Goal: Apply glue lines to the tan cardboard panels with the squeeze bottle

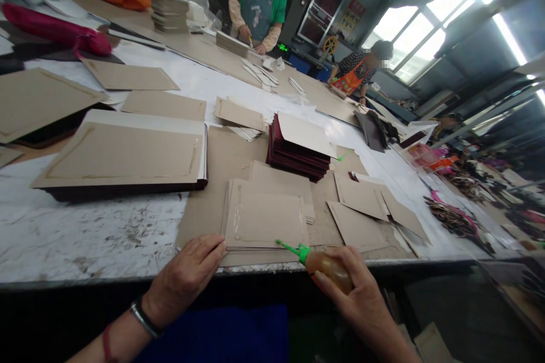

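In my right hand (353, 289) is a squeeze bottle of amber glue (327, 269), with its green nozzle pointing left. The nozzle tip is over the near edge of the top beige cardboard panel (268, 215). Thin, shiny glue lines run along that panel's left, far and right margins. The panel lies on a small stack of similar sheets at the table's front edge. My left hand (187, 272) has its fingers together and bent at the stack's near left corner, gripping it. Its thumb is mostly hidden.
A stack of maroon-edged pieces (298, 147) stands beyond the panel. Further left lies a larger pile topped by a glue-lined board (123, 153). Loose panels (361, 195) lie to the right. Across the table, a person in a green shirt (258, 0) and another in an orange apron (353, 76) work.
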Demonstrator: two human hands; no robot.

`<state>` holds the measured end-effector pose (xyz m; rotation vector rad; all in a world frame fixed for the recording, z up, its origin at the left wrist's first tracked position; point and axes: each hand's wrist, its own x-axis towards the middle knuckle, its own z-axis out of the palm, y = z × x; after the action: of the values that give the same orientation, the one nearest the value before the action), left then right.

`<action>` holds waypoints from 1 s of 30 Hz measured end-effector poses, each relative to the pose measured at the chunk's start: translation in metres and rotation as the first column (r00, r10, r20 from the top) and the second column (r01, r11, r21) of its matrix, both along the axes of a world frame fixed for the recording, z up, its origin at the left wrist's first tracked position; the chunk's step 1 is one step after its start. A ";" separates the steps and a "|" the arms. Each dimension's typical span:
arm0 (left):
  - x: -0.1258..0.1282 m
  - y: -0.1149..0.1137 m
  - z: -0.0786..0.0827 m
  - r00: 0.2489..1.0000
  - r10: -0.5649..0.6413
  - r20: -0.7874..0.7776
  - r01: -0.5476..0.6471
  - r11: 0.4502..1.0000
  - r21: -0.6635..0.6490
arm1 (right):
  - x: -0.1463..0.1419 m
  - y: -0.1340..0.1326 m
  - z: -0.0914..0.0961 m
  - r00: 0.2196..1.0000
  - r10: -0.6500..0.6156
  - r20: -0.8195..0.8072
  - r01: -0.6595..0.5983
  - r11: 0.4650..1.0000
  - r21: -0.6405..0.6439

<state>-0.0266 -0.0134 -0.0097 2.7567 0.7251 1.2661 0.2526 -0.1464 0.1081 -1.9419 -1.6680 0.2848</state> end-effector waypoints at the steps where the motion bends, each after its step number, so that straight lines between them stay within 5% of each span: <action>1: 0.000 0.000 0.000 1.000 -0.003 -0.002 0.003 1.000 0.000 | 0.005 -0.003 0.000 1.000 -0.012 0.017 0.012 1.000 0.007; 14: 0.002 -0.002 0.004 1.000 0.030 -0.002 -0.030 0.999 0.016 | 0.044 -0.031 -0.012 0.985 -0.111 0.130 0.102 0.992 0.080; 25: 0.005 -0.002 0.005 0.998 0.039 0.044 -0.039 0.999 0.004 | -0.045 0.070 -0.013 0.980 0.180 -0.080 -0.173 0.981 0.082; 30: 0.005 -0.002 0.002 0.998 0.055 0.041 -0.056 0.998 0.013 | -0.054 0.077 -0.008 0.972 0.206 -0.112 -0.205 0.979 0.016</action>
<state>-0.0217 -0.0149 -0.0081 2.7319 0.7983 1.3377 0.1990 -0.0693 0.1005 -1.7173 -1.7937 0.4609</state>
